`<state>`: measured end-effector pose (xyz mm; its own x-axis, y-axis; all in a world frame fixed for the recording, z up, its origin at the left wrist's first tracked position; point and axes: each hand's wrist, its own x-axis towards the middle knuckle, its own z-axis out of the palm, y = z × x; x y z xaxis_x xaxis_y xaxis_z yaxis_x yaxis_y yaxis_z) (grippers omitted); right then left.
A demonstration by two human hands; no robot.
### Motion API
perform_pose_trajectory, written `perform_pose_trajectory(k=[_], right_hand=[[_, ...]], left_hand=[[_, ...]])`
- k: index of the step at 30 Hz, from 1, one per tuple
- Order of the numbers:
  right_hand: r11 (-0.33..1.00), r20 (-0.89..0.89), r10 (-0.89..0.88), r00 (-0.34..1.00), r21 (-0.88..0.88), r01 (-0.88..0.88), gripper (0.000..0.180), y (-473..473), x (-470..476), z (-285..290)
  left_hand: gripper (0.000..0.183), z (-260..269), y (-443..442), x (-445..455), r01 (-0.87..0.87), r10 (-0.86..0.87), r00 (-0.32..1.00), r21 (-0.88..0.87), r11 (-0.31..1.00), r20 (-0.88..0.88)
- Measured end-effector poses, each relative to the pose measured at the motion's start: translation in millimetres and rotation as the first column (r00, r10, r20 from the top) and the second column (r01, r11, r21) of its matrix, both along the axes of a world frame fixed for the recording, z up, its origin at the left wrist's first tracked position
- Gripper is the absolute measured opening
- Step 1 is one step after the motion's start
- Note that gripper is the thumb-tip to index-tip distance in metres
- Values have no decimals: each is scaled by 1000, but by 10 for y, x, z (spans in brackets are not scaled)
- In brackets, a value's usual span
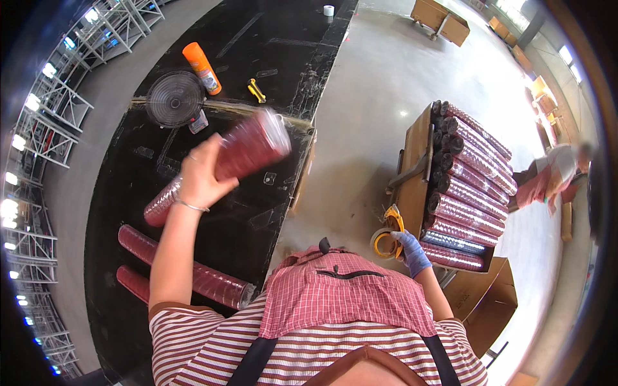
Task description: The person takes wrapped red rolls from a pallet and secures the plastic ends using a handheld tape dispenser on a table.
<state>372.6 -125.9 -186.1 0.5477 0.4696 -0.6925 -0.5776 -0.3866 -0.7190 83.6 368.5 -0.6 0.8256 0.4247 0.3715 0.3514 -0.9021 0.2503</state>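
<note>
My left hand (203,173) grips a maroon roll of sheet material (251,144) in clear film, held slantwise over the black table (231,212). The roll's near end is blurred. Two more maroon rolls lie on the table by my left arm: a long roll (219,285) passing behind the forearm, and another roll (133,283) partly hidden by the arm. In a blue glove, my right hand (413,253) holds a yellow tape dispenser (394,219) with a roll of tape (383,242) on it, out past the table's right edge.
On the table are an orange spray can (200,65), a round black ringed object (175,100), a yellow utility knife (257,90) and a white tape roll (329,10). Stacked wrapped rolls (470,193) fill a cardboard box (413,144) at right. Beyond is another person (548,176).
</note>
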Motion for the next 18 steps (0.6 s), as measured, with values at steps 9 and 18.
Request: perform_pose_trajectory(k=[9,18], right_hand=[[959,-114,-78,990,262,106,45,197,-6,-93],[968,-52,-55,997,241,66,40,169,-116,57]], left_hand=[[57,768,733,-897,186,624,299,-686,704,722],[77,-1724,964,-1332,349,986,166,-936,-43,16]])
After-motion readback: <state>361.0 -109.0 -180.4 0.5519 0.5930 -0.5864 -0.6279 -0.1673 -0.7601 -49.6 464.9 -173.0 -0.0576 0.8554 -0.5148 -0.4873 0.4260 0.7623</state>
